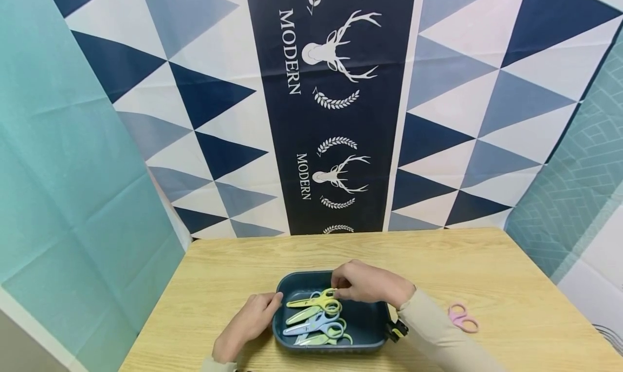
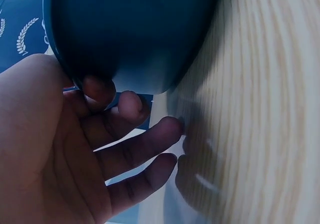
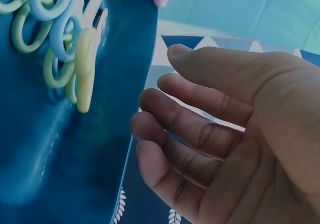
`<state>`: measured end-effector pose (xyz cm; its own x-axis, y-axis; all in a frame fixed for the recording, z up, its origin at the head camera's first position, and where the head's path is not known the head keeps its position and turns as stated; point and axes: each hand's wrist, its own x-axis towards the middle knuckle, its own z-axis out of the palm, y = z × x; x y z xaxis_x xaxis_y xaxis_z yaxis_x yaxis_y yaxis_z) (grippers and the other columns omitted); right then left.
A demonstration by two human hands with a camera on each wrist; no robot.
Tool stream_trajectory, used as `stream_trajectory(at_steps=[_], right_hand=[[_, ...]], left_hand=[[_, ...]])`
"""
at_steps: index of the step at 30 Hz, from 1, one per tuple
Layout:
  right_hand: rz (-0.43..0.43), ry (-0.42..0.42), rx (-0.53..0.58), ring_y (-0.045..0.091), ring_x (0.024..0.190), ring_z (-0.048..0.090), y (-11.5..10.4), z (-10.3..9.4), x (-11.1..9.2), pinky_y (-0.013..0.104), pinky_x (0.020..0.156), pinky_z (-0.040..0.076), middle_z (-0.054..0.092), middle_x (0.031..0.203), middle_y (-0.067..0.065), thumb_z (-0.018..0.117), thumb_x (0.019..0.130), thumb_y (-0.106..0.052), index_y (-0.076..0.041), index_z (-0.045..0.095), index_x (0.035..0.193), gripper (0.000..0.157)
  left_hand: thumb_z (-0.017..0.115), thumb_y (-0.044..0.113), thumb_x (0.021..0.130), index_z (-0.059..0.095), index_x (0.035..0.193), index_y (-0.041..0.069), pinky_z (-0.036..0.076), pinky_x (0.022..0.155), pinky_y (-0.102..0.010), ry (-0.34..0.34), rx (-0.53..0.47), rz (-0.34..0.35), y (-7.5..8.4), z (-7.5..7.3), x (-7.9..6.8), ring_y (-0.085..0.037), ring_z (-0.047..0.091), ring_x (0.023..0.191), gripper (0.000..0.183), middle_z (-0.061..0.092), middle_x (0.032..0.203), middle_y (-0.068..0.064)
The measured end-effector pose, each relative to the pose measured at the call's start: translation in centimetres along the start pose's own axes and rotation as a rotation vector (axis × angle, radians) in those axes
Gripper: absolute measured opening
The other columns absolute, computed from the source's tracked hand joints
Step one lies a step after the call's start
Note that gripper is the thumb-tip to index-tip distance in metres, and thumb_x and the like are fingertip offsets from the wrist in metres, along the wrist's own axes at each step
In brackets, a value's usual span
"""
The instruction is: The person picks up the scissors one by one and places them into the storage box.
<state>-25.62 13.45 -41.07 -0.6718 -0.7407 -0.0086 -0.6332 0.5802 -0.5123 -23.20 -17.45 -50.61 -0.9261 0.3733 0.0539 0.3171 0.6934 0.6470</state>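
A dark blue tray (image 1: 365, 320) holds several children's scissors, heaped in its left half. Yellow scissors (image 1: 325, 300) lie on top at the back, with blue scissors (image 1: 317, 324) and green scissors (image 1: 305, 314) nearer the front. My left hand (image 1: 250, 318) pinches the tray's left rim, thumb over the edge and index finger outside; its other fingers hang loose in the left wrist view. Over the back rim is my right hand (image 1: 367, 283). In the right wrist view its fingers are loosely curled, holding nothing, with a gap between them and the yellow handles (image 3: 85, 76).
Pink scissors (image 1: 462, 318) lie on the wooden table (image 1: 233, 258) to the right of the tray, partly hidden by my right sleeve (image 1: 438, 329). A patterned cloth (image 1: 340, 118) hangs behind the table, and a teal sheet (image 1: 73, 172) at the left.
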Motion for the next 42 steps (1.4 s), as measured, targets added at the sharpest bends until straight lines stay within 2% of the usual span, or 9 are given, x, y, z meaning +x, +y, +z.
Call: stream_trajectory(at_steps=[5, 10, 16, 21, 26, 31, 36, 42], right_hand=[[0.003, 0.022, 0.013, 0.002, 0.067, 0.051, 0.6, -0.5, -0.8, 0.022, 0.064, 0.047, 0.061, 0.08, -0.011, 0.071, 0.098, -0.018, -0.013, 0.073, 0.098, 0.006], [0.012, 0.054, 0.013, 0.001, 0.071, 0.056, 1.3, -0.9, -1.9, 0.024, 0.069, 0.051, 0.066, 0.087, -0.009, 0.069, 0.1, -0.019, -0.007, 0.071, 0.114, 0.018], [0.033, 0.088, -0.023, 0.001, 0.073, 0.055, 1.8, -1.3, -2.9, 0.024, 0.069, 0.05, 0.064, 0.087, -0.008, 0.069, 0.099, -0.018, -0.002, 0.065, 0.126, 0.031], [0.031, 0.116, -0.05, 0.002, 0.079, 0.058, 2.3, -1.3, -3.3, 0.026, 0.072, 0.053, 0.067, 0.093, -0.006, 0.069, 0.099, -0.019, -0.004, 0.066, 0.126, 0.031], [0.048, 0.147, -0.073, 0.015, 0.095, 0.067, 2.6, -1.3, -3.9, 0.035, 0.082, 0.057, 0.071, 0.108, 0.002, 0.07, 0.099, -0.019, -0.005, 0.066, 0.126, 0.031], [0.068, 0.195, -0.076, 0.029, 0.112, 0.068, 2.6, -1.3, -4.8, 0.046, 0.094, 0.056, 0.07, 0.124, 0.01, 0.068, 0.1, -0.021, -0.005, 0.065, 0.129, 0.034], [0.062, 0.249, -0.115, 0.03, 0.122, 0.064, 2.6, -1.4, -5.6, 0.051, 0.101, 0.052, 0.068, 0.13, 0.009, 0.067, 0.101, -0.024, -0.007, 0.065, 0.132, 0.035], [0.06, 0.289, -0.143, 0.035, 0.126, 0.061, 3.1, -1.1, -6.4, 0.055, 0.103, 0.05, 0.065, 0.133, 0.01, 0.068, 0.1, -0.024, -0.006, 0.064, 0.132, 0.037]], left_hand=[[0.035, 0.042, 0.113, 0.059, 0.076, 0.015, 0.042, 0.061, -0.023, -0.013, -0.02, -0.002, -0.1, -0.3, -0.1, -0.004, 0.05, 0.058, 0.052, 0.051, 0.061, 0.009], [0.028, 0.047, 0.113, 0.061, 0.078, 0.014, 0.042, 0.061, -0.023, -0.014, -0.031, -0.01, 0.0, -0.3, -0.2, -0.004, 0.05, 0.056, 0.058, 0.05, 0.058, 0.01], [0.031, 0.043, 0.113, 0.058, 0.074, 0.014, 0.041, 0.059, -0.023, 0.007, -0.005, 0.004, 0.2, -0.2, -0.2, -0.003, 0.049, 0.055, 0.056, 0.049, 0.059, 0.01], [0.033, 0.043, 0.113, 0.054, 0.072, 0.015, 0.041, 0.057, -0.023, 0.018, 0.0, 0.022, 0.2, -0.1, -0.1, -0.003, 0.047, 0.055, 0.054, 0.048, 0.059, 0.01], [0.034, 0.043, 0.113, 0.053, 0.071, 0.016, 0.04, 0.056, -0.023, 0.017, -0.015, 0.02, 0.2, 0.0, -0.1, -0.003, 0.046, 0.054, 0.053, 0.047, 0.059, 0.009], [0.034, 0.043, 0.113, 0.053, 0.072, 0.015, 0.041, 0.056, -0.023, 0.015, -0.023, 0.015, 0.2, 0.0, -0.1, -0.003, 0.046, 0.054, 0.053, 0.047, 0.058, 0.009], [0.034, 0.041, 0.113, 0.054, 0.072, 0.015, 0.04, 0.055, -0.023, 0.008, -0.027, 0.009, 0.2, 0.1, -0.1, -0.004, 0.046, 0.053, 0.053, 0.047, 0.057, 0.009], [0.034, 0.04, 0.113, 0.053, 0.072, 0.017, 0.041, 0.055, -0.022, 0.002, -0.027, -0.002, 0.2, 0.0, -0.1, -0.003, 0.047, 0.053, 0.051, 0.047, 0.057, 0.01]])
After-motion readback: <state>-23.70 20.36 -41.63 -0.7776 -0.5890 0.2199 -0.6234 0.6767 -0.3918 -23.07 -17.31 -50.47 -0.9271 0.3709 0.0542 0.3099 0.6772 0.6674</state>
